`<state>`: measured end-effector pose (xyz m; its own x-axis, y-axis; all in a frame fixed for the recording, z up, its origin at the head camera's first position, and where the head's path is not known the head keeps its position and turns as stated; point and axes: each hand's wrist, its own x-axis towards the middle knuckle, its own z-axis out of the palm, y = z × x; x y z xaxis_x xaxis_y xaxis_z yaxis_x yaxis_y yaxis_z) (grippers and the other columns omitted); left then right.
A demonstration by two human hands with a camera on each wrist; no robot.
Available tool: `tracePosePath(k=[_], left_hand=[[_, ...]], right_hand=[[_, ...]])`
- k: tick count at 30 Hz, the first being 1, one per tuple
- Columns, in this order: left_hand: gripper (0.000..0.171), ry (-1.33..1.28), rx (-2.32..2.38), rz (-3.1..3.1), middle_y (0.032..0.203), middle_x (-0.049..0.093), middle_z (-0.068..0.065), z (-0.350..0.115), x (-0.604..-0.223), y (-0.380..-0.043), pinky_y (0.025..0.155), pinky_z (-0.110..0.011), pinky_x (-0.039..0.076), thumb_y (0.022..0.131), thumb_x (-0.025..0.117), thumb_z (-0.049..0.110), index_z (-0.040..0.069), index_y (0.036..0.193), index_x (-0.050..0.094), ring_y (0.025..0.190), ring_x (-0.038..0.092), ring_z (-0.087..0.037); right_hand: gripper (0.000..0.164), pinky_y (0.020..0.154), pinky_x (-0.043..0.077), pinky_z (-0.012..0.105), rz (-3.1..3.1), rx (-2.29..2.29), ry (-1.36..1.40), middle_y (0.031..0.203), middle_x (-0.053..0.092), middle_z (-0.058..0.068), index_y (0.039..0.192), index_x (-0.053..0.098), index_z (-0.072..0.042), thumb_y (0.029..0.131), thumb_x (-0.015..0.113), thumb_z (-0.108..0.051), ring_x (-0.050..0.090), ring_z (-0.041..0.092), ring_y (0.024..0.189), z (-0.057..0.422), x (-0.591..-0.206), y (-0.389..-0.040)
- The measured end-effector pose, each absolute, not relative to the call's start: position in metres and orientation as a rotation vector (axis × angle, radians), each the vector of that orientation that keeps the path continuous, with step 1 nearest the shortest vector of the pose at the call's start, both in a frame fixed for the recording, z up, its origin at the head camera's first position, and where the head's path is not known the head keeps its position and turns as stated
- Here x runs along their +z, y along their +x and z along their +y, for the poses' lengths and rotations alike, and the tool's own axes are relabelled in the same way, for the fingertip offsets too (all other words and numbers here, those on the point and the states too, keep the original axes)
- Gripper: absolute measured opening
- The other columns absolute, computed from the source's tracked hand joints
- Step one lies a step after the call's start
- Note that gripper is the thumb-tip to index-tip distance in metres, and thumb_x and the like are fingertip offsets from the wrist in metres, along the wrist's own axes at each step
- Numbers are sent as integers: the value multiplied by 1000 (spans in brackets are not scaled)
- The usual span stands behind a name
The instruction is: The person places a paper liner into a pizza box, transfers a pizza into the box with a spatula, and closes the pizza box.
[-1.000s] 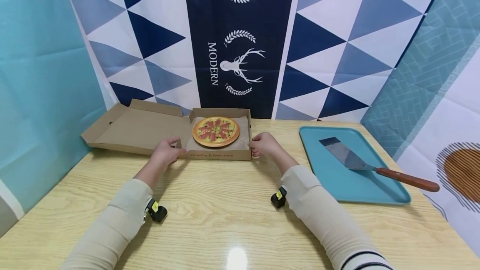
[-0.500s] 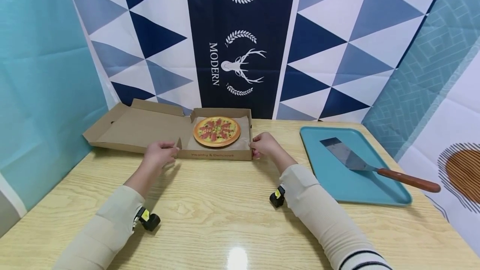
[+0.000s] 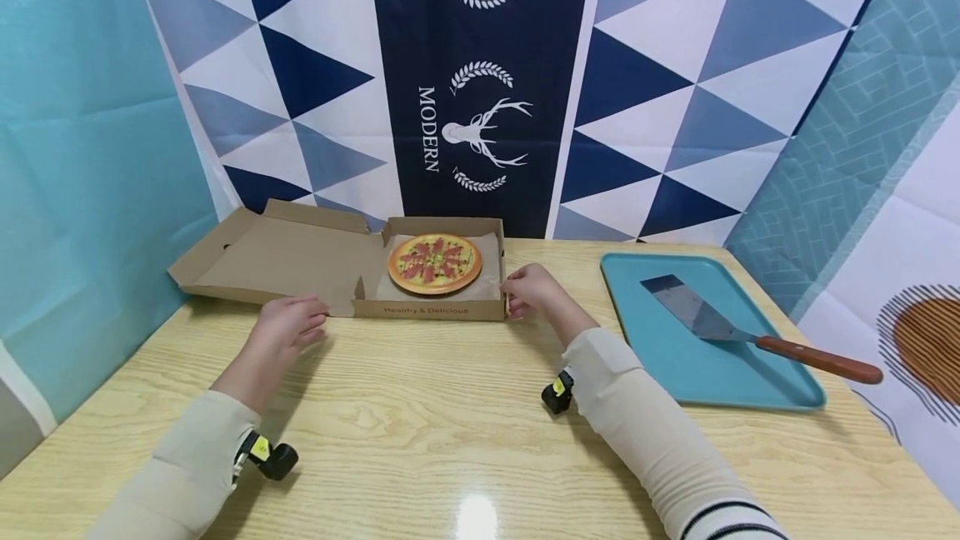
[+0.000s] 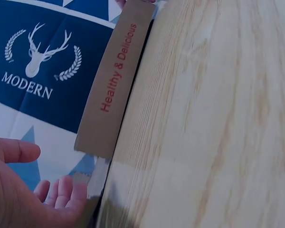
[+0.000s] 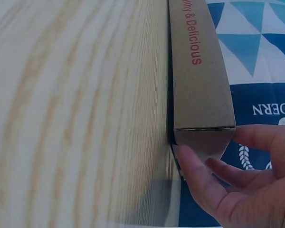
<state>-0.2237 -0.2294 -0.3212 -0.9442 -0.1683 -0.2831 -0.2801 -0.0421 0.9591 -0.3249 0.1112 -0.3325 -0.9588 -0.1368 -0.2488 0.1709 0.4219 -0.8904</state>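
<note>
An opened cardboard pizza box (image 3: pixel 483 310) lies at the back of the table, its lid (image 3: pixel 285 255) laid out to the left. Inside, on a paper liner, rests a round pizza (image 3: pixel 435 263) with red topping strips. My right hand (image 3: pixel 536 287) grips the box's front right corner, fingertips on its side wall (image 5: pixel 204 140). Near the front edge of the lid is my left hand (image 3: pixel 279 327), with nothing in its fingers. In the left wrist view, the left hand's fingers (image 4: pixel 64 190) spread loosely beside the box front.
To the right, a teal tray (image 3: pixel 652 369) bears a spatula (image 3: pixel 693 311) whose wooden handle (image 3: pixel 813 357) sticks out past the tray's edge. A patterned cloth (image 3: pixel 480 90) hangs right behind the box.
My left hand has let go of the box's front left area and moved left along the lid's front edge, its fingers loosening. The right hand stays at its corner.
</note>
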Motion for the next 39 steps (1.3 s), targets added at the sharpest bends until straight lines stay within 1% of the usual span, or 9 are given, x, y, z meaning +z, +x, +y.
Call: tracePosePath(k=[4,8,12,18,23,25,29,33,39], left_hand=[[59,-543,2202,2054,129,31,-9,-238,-320,-218,99,-34,34,88,53,13,0,138,23,115,36,-21],[66,-624,2263,1974,142,13,-11,-246,-318,-215,98,-30,35,87,54,16,2,140,17,123,26,-23],[74,-674,2304,1905,146,-1,-8,-256,-317,-214,98,-30,35,87,55,23,8,142,8,128,17,-24],[88,-804,2478,1714,147,-8,-4,-269,-313,-218,96,-28,36,85,58,24,18,141,-9,130,15,-21],[80,-875,2586,1517,146,-15,4,-288,-311,-220,98,-29,33,86,55,24,29,141,-4,132,11,-18],[74,-877,2612,1439,144,-20,7,-297,-313,-222,99,-31,32,87,53,25,33,140,3,132,9,-18],[78,-905,2708,1322,144,-20,8,-314,-321,-230,98,-42,32,84,58,30,42,138,2,131,10,-21],[86,-982,2827,1228,145,-11,11,-326,-329,-240,93,-51,35,77,67,33,49,134,5,129,15,-22],[89,-962,2946,1081,145,-6,15,-329,-329,-246,97,-55,24,77,68,27,53,132,2,131,10,-21]], right_hand=[[37,72,52,36,2390,-1599,71,95,50,18,117,45,8,85,53,-7,55,19,68,112,-330,-321],[41,79,50,37,2348,-1657,68,108,48,21,122,40,10,86,52,-6,54,29,86,113,-329,-320],[42,80,49,38,2337,-1664,55,108,47,22,123,38,10,86,52,-5,53,32,91,114,-330,-320],[43,80,49,41,2295,-1690,69,112,44,25,124,38,9,86,51,-6,50,35,97,115,-331,-319],[45,79,49,43,2170,-1777,111,114,42,22,127,35,7,86,50,-5,47,36,101,114,-330,-319],[46,78,49,44,2155,-1786,118,114,43,21,127,35,7,86,50,-5,47,34,99,113,-330,-319],[46,78,49,44,2138,-1794,138,115,45,21,128,35,5,86,50,-4,52,30,92,112,-331,-320],[46,79,48,45,2121,-1808,138,113,46,20,129,34,5,87,49,-3,55,27,85,111,-333,-321],[46,77,49,45,2137,-1790,125,112,47,23,129,34,4,86,49,0,54,25,82,109,-334,-321]])
